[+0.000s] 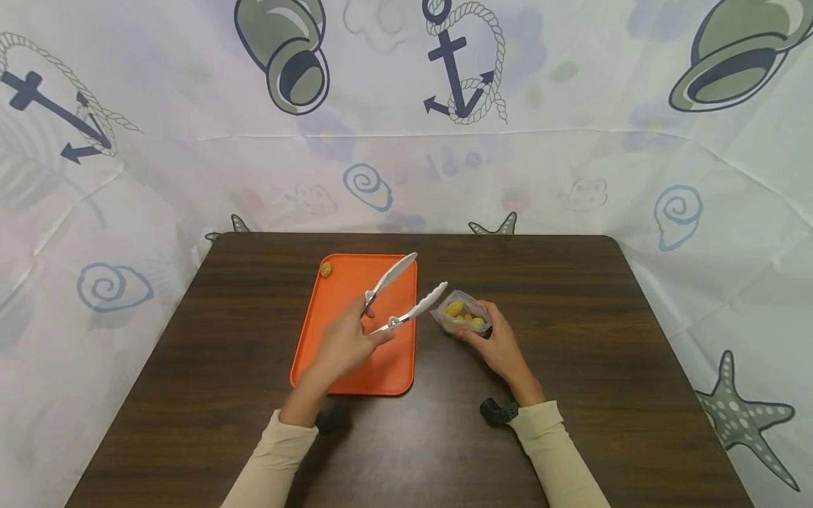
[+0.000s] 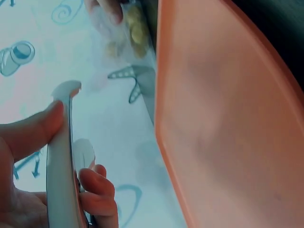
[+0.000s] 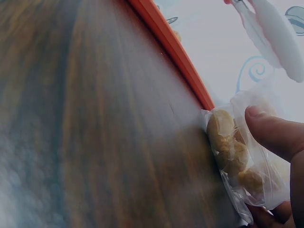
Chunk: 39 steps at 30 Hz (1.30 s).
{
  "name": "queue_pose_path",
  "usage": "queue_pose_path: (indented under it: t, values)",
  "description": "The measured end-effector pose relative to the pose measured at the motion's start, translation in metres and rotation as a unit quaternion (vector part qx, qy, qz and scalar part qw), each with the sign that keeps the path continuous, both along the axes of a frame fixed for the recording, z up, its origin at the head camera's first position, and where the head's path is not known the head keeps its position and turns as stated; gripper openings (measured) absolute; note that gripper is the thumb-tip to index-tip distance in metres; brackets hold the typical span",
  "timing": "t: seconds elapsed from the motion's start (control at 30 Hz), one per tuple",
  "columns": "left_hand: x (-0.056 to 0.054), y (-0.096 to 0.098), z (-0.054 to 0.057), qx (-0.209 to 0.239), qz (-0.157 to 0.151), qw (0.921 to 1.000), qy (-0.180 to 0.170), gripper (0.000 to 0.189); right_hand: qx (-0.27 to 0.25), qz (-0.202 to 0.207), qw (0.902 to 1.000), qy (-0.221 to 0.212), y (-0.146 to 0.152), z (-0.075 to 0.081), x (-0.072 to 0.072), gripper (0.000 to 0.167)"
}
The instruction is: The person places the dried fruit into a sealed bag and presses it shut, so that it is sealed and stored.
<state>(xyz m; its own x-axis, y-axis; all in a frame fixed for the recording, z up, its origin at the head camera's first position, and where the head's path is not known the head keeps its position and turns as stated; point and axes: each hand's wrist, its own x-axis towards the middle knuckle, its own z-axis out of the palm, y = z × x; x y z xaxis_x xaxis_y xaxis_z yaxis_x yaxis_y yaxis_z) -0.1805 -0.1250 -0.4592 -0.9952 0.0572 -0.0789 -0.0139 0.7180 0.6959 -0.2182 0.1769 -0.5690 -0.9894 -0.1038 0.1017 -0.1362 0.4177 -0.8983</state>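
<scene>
My left hand [image 1: 346,346] grips a pair of tongs [image 1: 413,310] with white tips, held over the orange tray [image 1: 375,374]. The tongs' arms are spread apart, their tips pointing toward the bag, with nothing between them. In the left wrist view the thumb lies along one tong arm and fingers curl at the other. My right hand [image 1: 502,346] holds a clear plastic bag [image 3: 270,180] by its sides, its mouth turned up. Several yellowish-brown lumpy pieces [image 3: 232,156] sit inside the bag. One similar small piece [image 1: 326,269] lies in the tray's far left corner.
The tray lies on a dark wood-grain table [image 1: 540,275], left of the bag. A white cloth [image 1: 406,176] printed with anchors, shells and starfish hangs behind and beside the table. A black wrist device [image 1: 498,411] is on my right wrist.
</scene>
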Motion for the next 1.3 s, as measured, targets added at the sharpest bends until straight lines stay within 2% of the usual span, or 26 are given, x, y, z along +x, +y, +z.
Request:
queue_pose_path:
  t: [0.23, 0.43, 0.57, 1.03, 1.3]
  values:
    - [-0.002, -0.014, -0.004, -0.003, 0.053, 0.9986, -0.003, 0.055, 0.0, 0.0, 1.0, -0.008, 0.001, -0.002, 0.001, 0.064]
    - [-0.002, -0.024, -0.01, -0.038, 0.089, 0.9949, 0.029, 0.057, 0.0, 0.001, 1.0, -0.007, 0.0, -0.003, 0.002, 0.066]
    - [-0.002, -0.03, -0.014, -0.053, 0.109, 0.9921, 0.032, 0.056, -0.005, 0.004, 0.9999, -0.01, 0.0, -0.004, 0.002, 0.066]
    - [-0.011, -0.049, -0.018, -0.073, 0.172, 0.982, 0.032, 0.059, 0.002, 0.009, 0.9999, -0.014, 0.001, 0.0, -0.002, 0.068]
    - [-0.015, -0.061, -0.02, -0.095, 0.185, 0.9781, 0.013, 0.071, -0.001, 0.004, 0.9999, -0.012, 0.002, 0.0, -0.001, 0.067]
